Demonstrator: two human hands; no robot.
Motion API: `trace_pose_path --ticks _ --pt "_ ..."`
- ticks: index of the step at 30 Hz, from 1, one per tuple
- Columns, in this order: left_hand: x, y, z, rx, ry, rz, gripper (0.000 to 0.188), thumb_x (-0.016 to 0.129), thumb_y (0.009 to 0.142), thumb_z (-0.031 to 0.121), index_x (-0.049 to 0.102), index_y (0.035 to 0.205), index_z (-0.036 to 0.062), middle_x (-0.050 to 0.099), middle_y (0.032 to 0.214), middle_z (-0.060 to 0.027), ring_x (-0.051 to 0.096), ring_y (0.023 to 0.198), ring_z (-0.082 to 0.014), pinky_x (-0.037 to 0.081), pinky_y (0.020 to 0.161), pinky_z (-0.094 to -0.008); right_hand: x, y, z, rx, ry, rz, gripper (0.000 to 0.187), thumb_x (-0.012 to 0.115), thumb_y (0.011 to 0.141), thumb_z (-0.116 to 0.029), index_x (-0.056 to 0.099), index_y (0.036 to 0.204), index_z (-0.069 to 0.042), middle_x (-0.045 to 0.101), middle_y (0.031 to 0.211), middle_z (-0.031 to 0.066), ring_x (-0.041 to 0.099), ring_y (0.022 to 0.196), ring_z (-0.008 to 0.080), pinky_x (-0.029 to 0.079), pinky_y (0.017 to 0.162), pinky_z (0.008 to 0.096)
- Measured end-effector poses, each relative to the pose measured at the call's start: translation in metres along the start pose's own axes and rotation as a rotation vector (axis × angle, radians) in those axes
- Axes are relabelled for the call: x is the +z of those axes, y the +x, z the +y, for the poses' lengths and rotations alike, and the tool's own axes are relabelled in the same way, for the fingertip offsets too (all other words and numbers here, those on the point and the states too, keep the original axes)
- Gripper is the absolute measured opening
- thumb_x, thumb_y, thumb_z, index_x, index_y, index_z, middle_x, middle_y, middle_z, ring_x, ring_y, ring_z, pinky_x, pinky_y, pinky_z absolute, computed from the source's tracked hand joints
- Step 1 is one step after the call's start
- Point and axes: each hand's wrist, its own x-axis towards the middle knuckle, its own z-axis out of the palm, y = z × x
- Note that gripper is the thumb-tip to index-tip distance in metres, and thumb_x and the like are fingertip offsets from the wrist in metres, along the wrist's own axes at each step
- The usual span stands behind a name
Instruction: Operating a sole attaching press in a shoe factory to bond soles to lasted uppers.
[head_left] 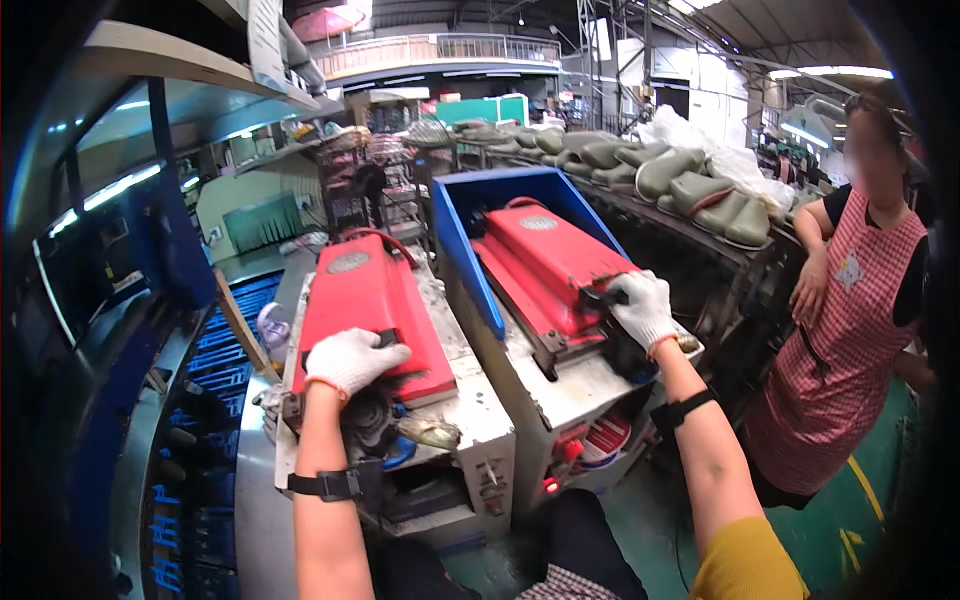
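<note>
Two red machine covers lie side by side before me, a left cover (345, 295) and a right cover (550, 262), each with an oval plate near its far end. My left hand (355, 362), in a white knit glove, is closed over the black handle (386, 337) at the near end of the left cover. My right hand (643, 308), gloved the same way, grips the black handle (597, 298) on the right cover. Both covers appear lowered onto their machines; what lies beneath is hidden. A greenish crumpled piece (430, 432) sits on the left machine's front edge.
Olive-green shoes (668, 172) crowd a long rack behind the right machine. A blue guard (462, 230) rises between the covers. On the right stands a person in a red checked apron (835, 320). A conveyor with blue slats (225, 345) runs along the left.
</note>
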Motion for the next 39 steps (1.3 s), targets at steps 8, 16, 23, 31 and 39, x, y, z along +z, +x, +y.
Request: trace_pose_path --ticks 8,16,23,31,39 --pt "0.003 0.004 0.002 0.006 -0.017 0.009 0.06 0.07 0.083 0.067 0.081 0.086 0.0088 0.074 0.072 -0.0123 0.076 0.073 -0.0265 0.056 0.073 -0.0398 0.004 -0.005 0.008 0.012 -0.02 -0.046 0.011 0.078 0.073 -0.017 0.075 0.083 -0.021 0.072 0.085 0.0029 0.069 0.091 0.0294 0.054 0.076 0.0456" --pt "0.004 0.007 0.002 -0.04 -0.023 -0.044 0.062 0.07 0.082 0.069 0.082 0.088 0.0086 0.075 0.08 -0.0159 0.076 0.08 -0.0306 0.056 0.076 -0.0411 0.005 -0.005 0.006 0.019 0.007 -0.03 0.014 0.079 0.072 -0.015 0.076 0.084 -0.022 0.073 0.086 0.002 0.069 0.093 0.0292 0.053 0.081 0.0446" --pt "0.004 0.005 0.005 -0.084 -0.072 -0.08 0.065 0.069 0.081 0.07 0.082 0.092 0.0078 0.077 0.091 -0.022 0.077 0.09 -0.037 0.057 0.081 -0.0449 0.004 -0.004 0.006 0.043 -0.007 -0.078 0.012 0.078 0.073 -0.017 0.076 0.084 -0.02 0.073 0.087 0.0024 0.069 0.094 0.0296 0.053 0.082 0.0447" --pt "0.004 0.005 0.008 -0.067 -0.039 -0.042 0.064 0.07 0.08 0.069 0.082 0.092 0.0073 0.077 0.09 -0.0219 0.077 0.088 -0.0361 0.057 0.08 -0.0443 0.004 -0.003 0.007 0.021 -0.017 -0.064 0.013 0.076 0.072 -0.016 0.076 0.085 -0.018 0.073 0.086 0.0032 0.069 0.093 0.03 0.053 0.081 0.0453" --pt "0.003 0.002 0.011 -0.093 -0.064 -0.042 0.061 0.07 0.081 0.067 0.082 0.094 0.0077 0.076 0.089 -0.0225 0.076 0.087 -0.0365 0.056 0.079 -0.0446 0.004 -0.003 0.007 0.054 -0.037 -0.1 0.014 0.076 0.072 -0.015 0.076 0.086 -0.018 0.073 0.086 0.0034 0.069 0.094 0.0306 0.053 0.082 0.0455"
